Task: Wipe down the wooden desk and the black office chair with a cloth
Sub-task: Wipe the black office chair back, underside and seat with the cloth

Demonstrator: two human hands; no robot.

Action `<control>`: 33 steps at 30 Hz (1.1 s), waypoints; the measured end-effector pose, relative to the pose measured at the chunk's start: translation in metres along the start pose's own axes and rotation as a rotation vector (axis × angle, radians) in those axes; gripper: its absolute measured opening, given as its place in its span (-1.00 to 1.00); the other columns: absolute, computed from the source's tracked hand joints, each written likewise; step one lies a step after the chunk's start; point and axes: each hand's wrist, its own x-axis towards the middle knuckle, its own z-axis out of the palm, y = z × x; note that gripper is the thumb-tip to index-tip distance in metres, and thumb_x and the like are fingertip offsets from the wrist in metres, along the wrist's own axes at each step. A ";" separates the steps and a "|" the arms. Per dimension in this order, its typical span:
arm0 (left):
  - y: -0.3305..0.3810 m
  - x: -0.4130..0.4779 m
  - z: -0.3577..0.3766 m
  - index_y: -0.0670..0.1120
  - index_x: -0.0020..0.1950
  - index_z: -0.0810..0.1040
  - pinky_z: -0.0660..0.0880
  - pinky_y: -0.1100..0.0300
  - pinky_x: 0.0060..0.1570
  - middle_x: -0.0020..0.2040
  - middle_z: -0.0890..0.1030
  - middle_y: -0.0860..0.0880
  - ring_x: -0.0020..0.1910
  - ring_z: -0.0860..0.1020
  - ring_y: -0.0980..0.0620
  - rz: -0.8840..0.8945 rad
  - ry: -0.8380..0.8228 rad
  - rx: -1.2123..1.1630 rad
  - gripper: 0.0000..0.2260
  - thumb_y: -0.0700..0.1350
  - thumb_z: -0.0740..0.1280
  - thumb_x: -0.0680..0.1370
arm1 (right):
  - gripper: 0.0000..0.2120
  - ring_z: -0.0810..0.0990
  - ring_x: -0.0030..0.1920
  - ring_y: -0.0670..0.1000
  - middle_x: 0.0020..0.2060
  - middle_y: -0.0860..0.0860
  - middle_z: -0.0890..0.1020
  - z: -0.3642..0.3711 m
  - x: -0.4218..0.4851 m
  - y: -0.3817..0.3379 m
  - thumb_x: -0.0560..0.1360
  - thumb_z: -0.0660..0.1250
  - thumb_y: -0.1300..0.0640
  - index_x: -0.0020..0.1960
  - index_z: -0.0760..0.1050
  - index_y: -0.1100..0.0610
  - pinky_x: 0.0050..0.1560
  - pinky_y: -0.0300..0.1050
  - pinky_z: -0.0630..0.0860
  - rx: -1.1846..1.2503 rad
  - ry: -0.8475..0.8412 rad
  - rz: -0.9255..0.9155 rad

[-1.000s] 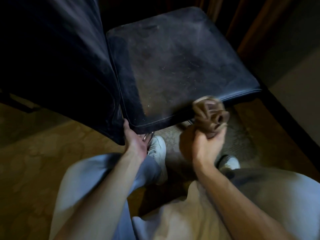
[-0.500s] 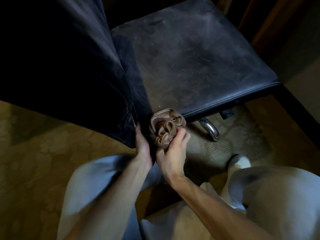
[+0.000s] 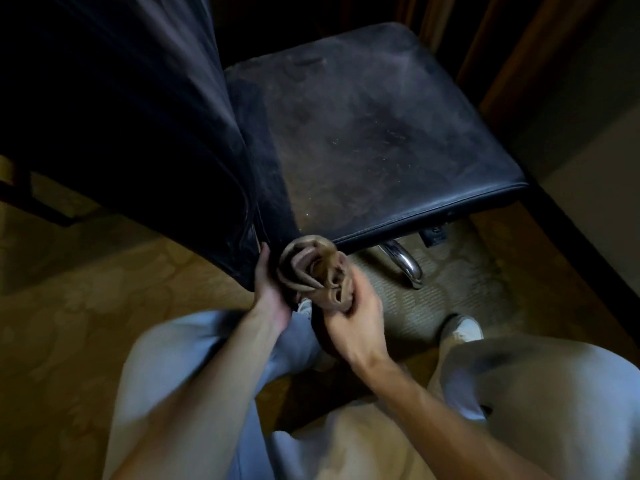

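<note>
The black office chair (image 3: 363, 133) filled the upper half of the frame, its backrest (image 3: 121, 116) at upper left and its seat (image 3: 374, 140) at centre and right, the leather dull with dust and pale specks, so by my reckoning most of the seat remained to be wiped. No wooden desk was in view. At lower centre the left hand (image 3: 268, 289) gripped the backrest's lower corner, while the right hand (image 3: 353, 317) clutched the bunched brown cloth (image 3: 313, 271) against the seat's near corner, where wiping seemed barely begun.
</note>
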 end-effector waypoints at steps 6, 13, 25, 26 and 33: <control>0.001 -0.001 -0.007 -0.15 0.24 0.68 0.55 -0.02 0.15 0.17 0.71 -0.21 0.14 0.70 -0.16 -0.097 -0.013 0.026 -0.36 0.36 0.14 0.63 | -0.39 0.52 0.30 -0.13 0.30 -0.09 0.51 0.031 -0.002 -0.005 0.37 0.33 0.24 0.39 0.46 -0.09 0.40 0.03 0.46 0.071 0.079 0.034; -0.003 0.007 -0.021 -0.16 -0.09 0.58 0.58 0.21 -0.10 -0.16 0.62 -0.10 -0.17 0.59 -0.02 0.032 -0.069 0.011 -0.82 -0.06 0.31 0.46 | -0.53 0.52 0.19 -0.05 0.17 -0.17 0.47 0.043 -0.007 -0.016 0.39 0.26 0.06 0.31 0.48 -0.08 0.17 -0.05 0.51 -0.177 -0.208 0.020; 0.028 0.013 -0.025 -0.16 0.14 0.74 0.58 0.05 0.06 0.17 0.71 -0.22 0.08 0.72 -0.12 -0.032 -0.004 0.006 -0.39 0.29 0.12 0.66 | -0.60 0.64 0.09 -0.21 -0.03 -0.22 0.72 -0.016 0.031 -0.043 0.43 0.42 0.30 0.05 0.61 -0.19 0.17 -0.26 0.52 -0.039 -0.411 0.040; 0.031 0.012 -0.024 -0.17 0.29 0.66 0.55 0.01 0.17 0.25 0.66 -0.24 0.18 0.67 -0.16 -0.039 0.038 0.002 -0.41 0.29 0.18 0.64 | -0.62 0.64 0.08 -0.23 -0.04 -0.21 0.72 -0.022 0.034 -0.046 0.43 0.42 0.31 0.08 0.61 -0.12 0.15 -0.26 0.52 -0.012 -0.384 0.032; 0.039 -0.006 -0.009 -0.13 0.49 0.45 0.35 0.04 0.35 0.43 0.55 -0.15 0.31 0.55 -0.07 0.004 0.131 -0.044 -0.39 0.31 0.14 0.66 | -0.71 0.67 -0.09 -0.13 -0.21 -0.15 0.71 -0.069 0.044 -0.079 0.35 0.33 0.19 0.00 0.60 -0.11 0.03 -0.03 0.61 -0.009 -0.133 0.090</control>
